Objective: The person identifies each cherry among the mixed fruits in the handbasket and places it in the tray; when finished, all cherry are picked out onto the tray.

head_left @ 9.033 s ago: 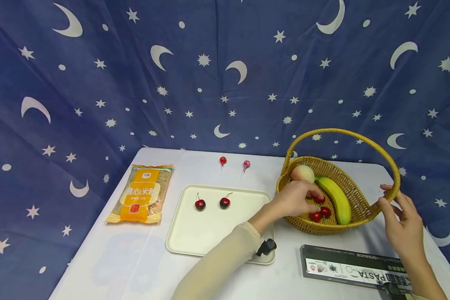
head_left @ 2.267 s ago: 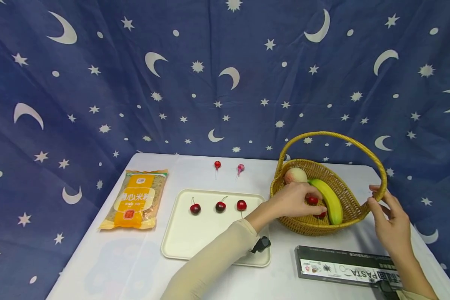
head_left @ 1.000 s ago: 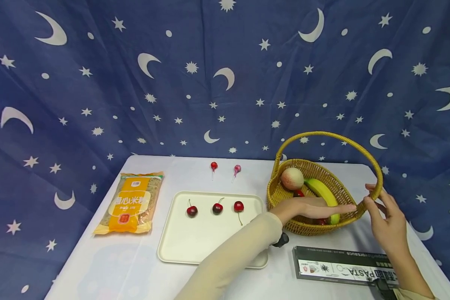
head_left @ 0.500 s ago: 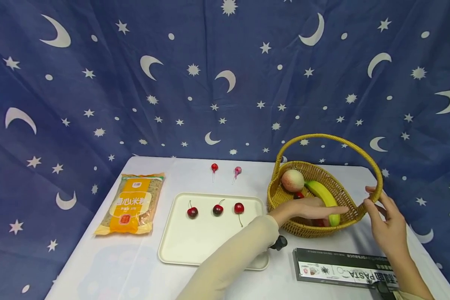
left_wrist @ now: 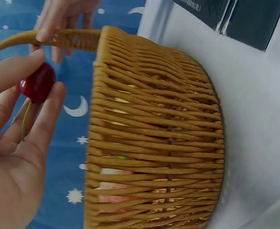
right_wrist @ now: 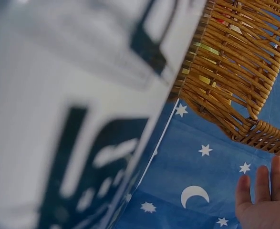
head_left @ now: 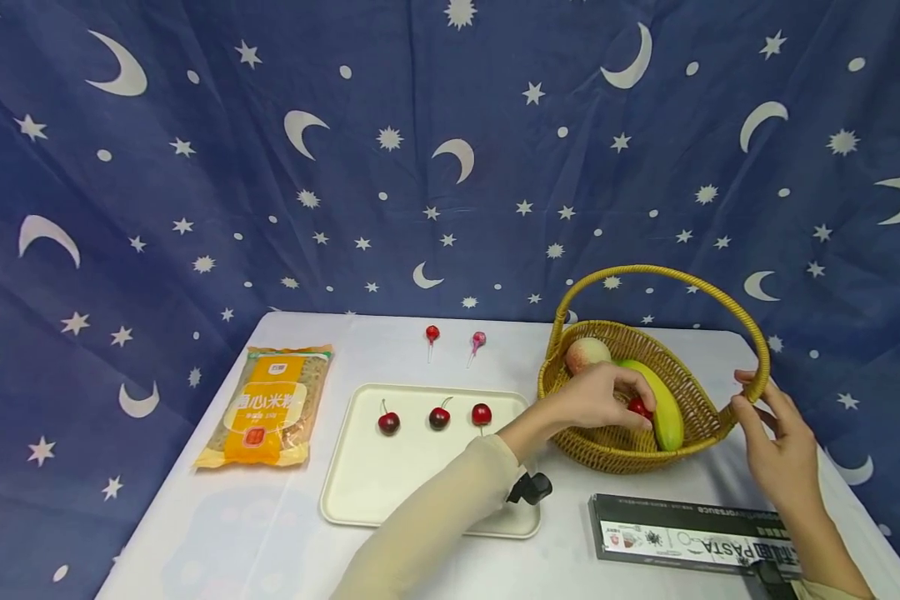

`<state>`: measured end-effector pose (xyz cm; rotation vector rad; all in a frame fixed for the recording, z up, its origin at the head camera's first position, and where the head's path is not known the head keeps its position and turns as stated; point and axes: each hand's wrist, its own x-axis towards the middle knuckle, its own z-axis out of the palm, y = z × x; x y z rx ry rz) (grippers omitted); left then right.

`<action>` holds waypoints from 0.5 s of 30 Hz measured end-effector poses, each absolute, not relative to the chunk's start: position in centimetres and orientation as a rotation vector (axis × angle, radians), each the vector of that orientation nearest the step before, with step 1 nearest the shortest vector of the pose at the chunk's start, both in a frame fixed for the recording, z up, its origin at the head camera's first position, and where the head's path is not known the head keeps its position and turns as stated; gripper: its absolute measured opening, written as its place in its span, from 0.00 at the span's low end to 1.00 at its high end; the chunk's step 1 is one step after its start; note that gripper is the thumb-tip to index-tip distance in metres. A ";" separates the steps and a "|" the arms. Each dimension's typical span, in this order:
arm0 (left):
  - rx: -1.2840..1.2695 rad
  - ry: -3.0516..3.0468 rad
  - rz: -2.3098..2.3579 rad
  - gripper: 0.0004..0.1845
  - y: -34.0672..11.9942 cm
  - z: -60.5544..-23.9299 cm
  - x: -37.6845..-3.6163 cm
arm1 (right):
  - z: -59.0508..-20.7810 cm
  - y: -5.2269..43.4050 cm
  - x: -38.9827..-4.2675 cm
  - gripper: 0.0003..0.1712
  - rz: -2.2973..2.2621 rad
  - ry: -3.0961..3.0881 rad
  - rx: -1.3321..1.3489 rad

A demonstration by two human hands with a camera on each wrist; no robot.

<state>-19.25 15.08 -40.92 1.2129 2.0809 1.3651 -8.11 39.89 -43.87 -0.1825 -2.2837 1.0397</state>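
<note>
Between thumb and fingers, my left hand [head_left: 603, 396] pinches a dark red cherry [left_wrist: 38, 83], its green stem hanging down in the left wrist view. The hand is over the wicker basket [head_left: 693, 379]. Inside lie a peach [head_left: 587, 353] and a yellow banana [head_left: 669, 421], partly covered by the left hand. My right hand [head_left: 783, 454] holds the base of the basket's arched handle [head_left: 756, 367] at its right end; in the right wrist view several of its fingers show nearly straight below the handle. Three cherries [head_left: 439, 417] with stems sit in a row on the cream tray [head_left: 405, 492].
A yellow food bag [head_left: 270, 408] lies at the left. Two lollipops, one red [head_left: 432, 332] and one pink [head_left: 478, 339], are behind the tray. A dark pasta box [head_left: 682, 533] lies in front of the basket, under the right forearm. A starry blue cloth [head_left: 390, 208] hangs behind the table.
A third cherry has come onto the tray from the basket. Half a second ago the left hand was down in the basket; now it is raised with a cherry. The right hand stays at the handle.
</note>
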 end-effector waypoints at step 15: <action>1.353 2.135 1.590 0.11 10.1 -39.7 -16.3 | -44.0 39.8 -8.4 0.23 1.058 -2.273 -0.187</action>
